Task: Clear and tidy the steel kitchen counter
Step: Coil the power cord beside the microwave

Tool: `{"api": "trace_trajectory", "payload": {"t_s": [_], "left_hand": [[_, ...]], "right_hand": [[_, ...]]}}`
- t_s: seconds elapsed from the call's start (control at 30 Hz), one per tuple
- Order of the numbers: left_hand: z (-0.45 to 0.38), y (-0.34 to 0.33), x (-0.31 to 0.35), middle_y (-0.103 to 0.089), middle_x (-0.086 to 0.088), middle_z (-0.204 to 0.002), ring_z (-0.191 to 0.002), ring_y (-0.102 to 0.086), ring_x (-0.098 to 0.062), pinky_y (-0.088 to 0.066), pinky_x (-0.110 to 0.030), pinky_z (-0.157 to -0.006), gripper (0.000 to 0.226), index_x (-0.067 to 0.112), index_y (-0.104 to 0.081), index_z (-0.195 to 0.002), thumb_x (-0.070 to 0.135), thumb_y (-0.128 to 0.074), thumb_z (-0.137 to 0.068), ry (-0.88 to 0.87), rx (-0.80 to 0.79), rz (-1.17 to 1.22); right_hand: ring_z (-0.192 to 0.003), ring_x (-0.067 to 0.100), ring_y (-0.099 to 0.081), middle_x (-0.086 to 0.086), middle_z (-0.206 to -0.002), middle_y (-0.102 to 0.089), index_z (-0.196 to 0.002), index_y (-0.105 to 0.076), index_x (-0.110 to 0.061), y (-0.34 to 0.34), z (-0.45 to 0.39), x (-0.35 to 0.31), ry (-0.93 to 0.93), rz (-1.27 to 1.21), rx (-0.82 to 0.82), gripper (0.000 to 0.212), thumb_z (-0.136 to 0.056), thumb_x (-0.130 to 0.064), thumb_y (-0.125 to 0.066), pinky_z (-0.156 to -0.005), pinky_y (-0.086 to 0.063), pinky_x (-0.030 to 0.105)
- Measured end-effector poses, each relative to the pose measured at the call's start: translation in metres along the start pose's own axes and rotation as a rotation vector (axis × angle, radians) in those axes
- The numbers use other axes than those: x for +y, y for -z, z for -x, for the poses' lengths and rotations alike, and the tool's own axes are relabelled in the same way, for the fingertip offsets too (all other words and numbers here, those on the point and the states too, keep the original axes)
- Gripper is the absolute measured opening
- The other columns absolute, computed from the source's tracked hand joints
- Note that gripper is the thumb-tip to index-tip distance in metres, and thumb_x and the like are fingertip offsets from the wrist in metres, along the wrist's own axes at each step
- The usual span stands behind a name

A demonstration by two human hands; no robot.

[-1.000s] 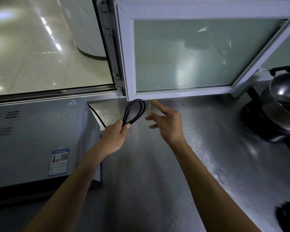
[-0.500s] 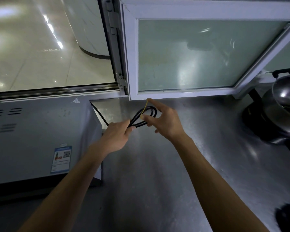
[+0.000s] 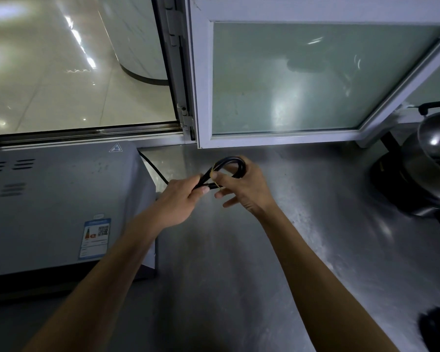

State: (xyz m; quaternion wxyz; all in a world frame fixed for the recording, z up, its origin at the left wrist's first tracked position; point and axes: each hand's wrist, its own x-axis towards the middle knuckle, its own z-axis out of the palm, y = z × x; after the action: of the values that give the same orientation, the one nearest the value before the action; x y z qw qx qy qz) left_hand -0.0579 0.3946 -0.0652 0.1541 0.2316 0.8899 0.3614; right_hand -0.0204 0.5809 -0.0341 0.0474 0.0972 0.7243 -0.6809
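Note:
A black power cord [image 3: 230, 162], folded into a loop, hangs above the steel counter [image 3: 315, 224] near the window. My left hand [image 3: 179, 199] grips the folded strands at the near end of the loop. My right hand [image 3: 241, 188] reaches through the loop, and its thumb and fingers pinch a thin yellow rubber band [image 3: 215, 182] stretched over the strands. The cord's tail runs back to the grey appliance [image 3: 56, 204] on the left.
A white-framed window [image 3: 302, 80] stands swung open over the counter's back edge. At the right sit a steel pot with a lid [image 3: 432, 168] on a black cooker, and a dark object [image 3: 437, 326] in the lower right corner.
My right hand came from holding the yellow band beside the loop to the cord and now stretches the band over the strands. My left hand lowered the loop slightly.

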Motion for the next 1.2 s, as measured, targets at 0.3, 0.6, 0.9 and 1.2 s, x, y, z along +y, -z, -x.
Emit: {"api": "trace_trajectory", "payload": {"t_s": [0.3,0.6,0.9,1.2], "left_hand": [[-0.005,0.007,-0.01,-0.054,0.0,-0.072,-0.065,-0.048,-0.015,-0.041,-0.037,-0.065,0.025,0.013,-0.05,-0.089,0.031,-0.044,-0.104,0.079,0.146,0.154],[-0.009,0.004,-0.015,-0.053,0.0,-0.071,-0.068,-0.05,-0.016,-0.041,-0.036,-0.069,0.028,0.007,-0.05,-0.089,0.03,-0.043,-0.104,0.112,0.134,0.196],[-0.011,-0.003,-0.016,-0.056,-0.008,-0.074,-0.069,-0.051,-0.018,-0.042,-0.04,-0.07,0.029,0.013,-0.05,-0.087,0.035,-0.042,-0.105,0.165,0.168,0.199],[-0.009,-0.001,-0.012,-0.062,-0.007,-0.077,-0.075,-0.059,-0.028,-0.049,-0.056,-0.079,0.022,0.029,-0.053,-0.083,0.044,-0.043,-0.096,0.155,0.144,0.245]], "right_hand": [[-0.064,0.027,-0.066,0.014,-0.091,-0.073,-0.103,-0.065,0.002,-0.015,-0.003,0.02,-0.055,-0.17,0.05,0.029,-0.088,-0.022,-0.075,-0.054,-0.053,0.036],[-0.066,0.011,-0.058,0.01,-0.082,-0.072,-0.092,-0.077,-0.007,-0.001,0.005,0.042,0.001,0.128,-0.012,0.012,-0.092,-0.014,-0.068,-0.059,-0.048,0.027],[-0.081,0.006,-0.062,-0.005,-0.081,-0.069,-0.077,-0.072,-0.014,-0.01,0.02,0.032,0.146,0.274,-0.042,0.018,-0.09,-0.016,-0.061,-0.078,-0.048,0.027],[-0.084,0.025,-0.067,0.011,-0.084,-0.075,-0.078,-0.073,0.0,-0.019,0.021,0.011,0.309,-0.006,-0.151,0.027,-0.077,0.008,-0.046,-0.109,-0.037,0.028]]}}
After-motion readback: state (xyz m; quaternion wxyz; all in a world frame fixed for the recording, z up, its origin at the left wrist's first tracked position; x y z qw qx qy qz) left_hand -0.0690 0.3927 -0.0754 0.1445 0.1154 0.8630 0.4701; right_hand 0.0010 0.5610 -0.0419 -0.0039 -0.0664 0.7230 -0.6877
